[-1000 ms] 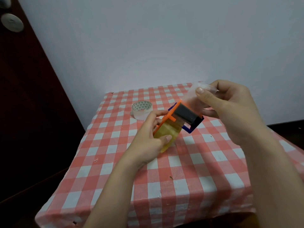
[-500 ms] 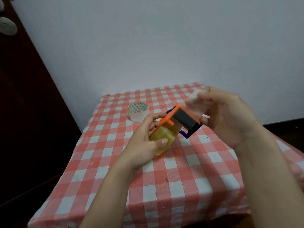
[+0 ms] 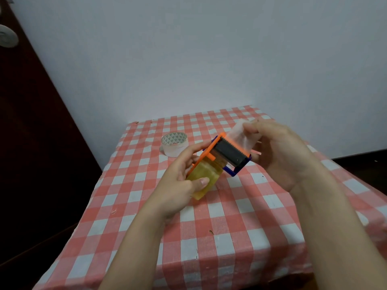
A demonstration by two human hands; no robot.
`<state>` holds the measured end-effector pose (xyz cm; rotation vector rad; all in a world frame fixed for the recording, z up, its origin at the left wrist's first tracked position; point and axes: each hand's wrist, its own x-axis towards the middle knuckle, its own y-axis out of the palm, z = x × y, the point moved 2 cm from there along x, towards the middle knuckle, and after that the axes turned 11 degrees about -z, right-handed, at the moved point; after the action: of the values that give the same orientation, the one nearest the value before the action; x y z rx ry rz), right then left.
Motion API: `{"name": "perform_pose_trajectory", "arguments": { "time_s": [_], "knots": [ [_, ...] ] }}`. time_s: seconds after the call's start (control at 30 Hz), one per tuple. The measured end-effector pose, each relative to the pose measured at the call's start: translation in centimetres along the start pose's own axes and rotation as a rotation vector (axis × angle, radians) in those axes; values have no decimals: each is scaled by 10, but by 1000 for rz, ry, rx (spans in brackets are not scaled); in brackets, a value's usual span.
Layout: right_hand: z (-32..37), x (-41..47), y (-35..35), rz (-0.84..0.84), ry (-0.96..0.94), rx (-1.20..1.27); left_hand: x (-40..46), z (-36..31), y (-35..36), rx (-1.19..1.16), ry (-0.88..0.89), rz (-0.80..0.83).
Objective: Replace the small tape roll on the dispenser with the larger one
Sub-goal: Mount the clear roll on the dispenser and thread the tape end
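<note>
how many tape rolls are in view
2: a yellowish roll mounted in the dispenser, gripped by the left hand, and a clear roll lying on the checked table.

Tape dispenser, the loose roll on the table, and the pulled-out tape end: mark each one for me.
Tape dispenser (image 3: 229, 152), head view, on its dark cutter block.
Loose roll (image 3: 174, 144), head view, on its upper rim by the patterned core.
Pulled-out tape end (image 3: 240, 136), head view, on the clear strip pinched by the right hand (image 3: 280, 151).

Left hand hides part of tape roll.
</note>
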<state>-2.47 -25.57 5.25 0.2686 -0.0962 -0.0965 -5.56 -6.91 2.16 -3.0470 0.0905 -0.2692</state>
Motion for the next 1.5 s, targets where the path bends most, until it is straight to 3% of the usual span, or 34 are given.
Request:
{"name": "perform_pose_trajectory", "arguments": {
  "time_s": [0.27, 0.83, 1.03, 1.5],
  "knots": [
    [-7, 2, 3, 19, -25, -68, 0, -1, -1, -34, -5, 9],
    [-24, -2, 22, 107, 155, 45, -2, 3, -4, -86, -11, 27],
    [-26, -6, 30, 156, 299, 327, -2, 4, -5, -88, -24, 17],
    [-33, -8, 42, 83, 208, 311, 2, 12, -6, -128, -19, -24]
  ]
}}
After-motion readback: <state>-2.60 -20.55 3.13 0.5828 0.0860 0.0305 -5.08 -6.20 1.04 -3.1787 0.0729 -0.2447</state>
